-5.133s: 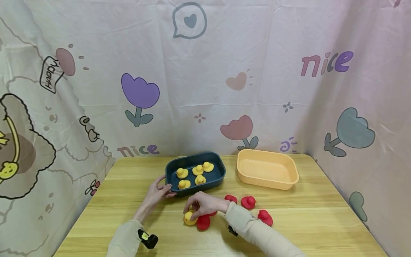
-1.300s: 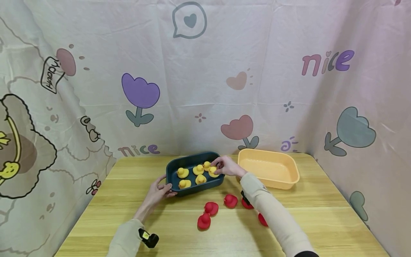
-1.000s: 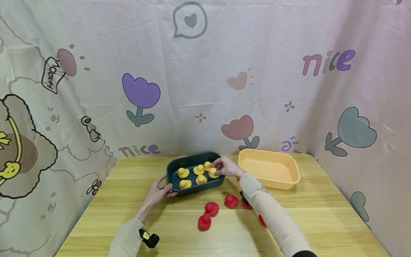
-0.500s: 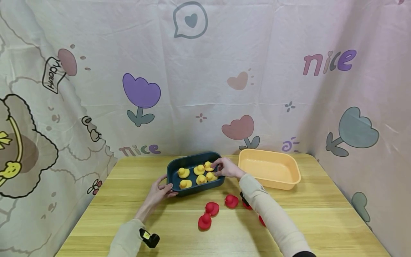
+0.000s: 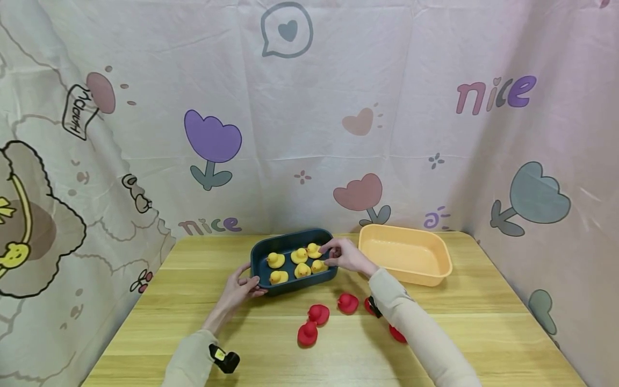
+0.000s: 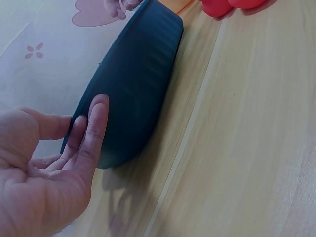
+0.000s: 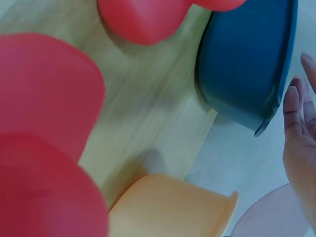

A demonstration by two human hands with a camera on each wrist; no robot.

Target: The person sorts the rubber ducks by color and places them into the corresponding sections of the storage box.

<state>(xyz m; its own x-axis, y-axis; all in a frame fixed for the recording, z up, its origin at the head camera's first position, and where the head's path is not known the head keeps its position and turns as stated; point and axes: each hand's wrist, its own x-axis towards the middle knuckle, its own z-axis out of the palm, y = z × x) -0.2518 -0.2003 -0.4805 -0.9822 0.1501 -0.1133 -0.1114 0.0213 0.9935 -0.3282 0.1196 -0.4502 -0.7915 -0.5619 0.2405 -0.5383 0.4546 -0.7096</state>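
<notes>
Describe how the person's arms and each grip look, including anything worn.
The left sleeve and right sleeve are long and cream-coloured. A black device with a yellow patch is worn on the left; another black piece shows on the right. The left grip and right grip are ungloved.

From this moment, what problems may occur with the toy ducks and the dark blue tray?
1. The left grip pinches the dark blue tray only near one corner; a pull could tilt it and slide the yellow toy ducks.
2. The right grip is very close to the nearest yellow duck and might nudge it.
3. In the head view, the right sleeve and wrist camera partly hide two red toy ducks; a lower pass might knock them.
</notes>
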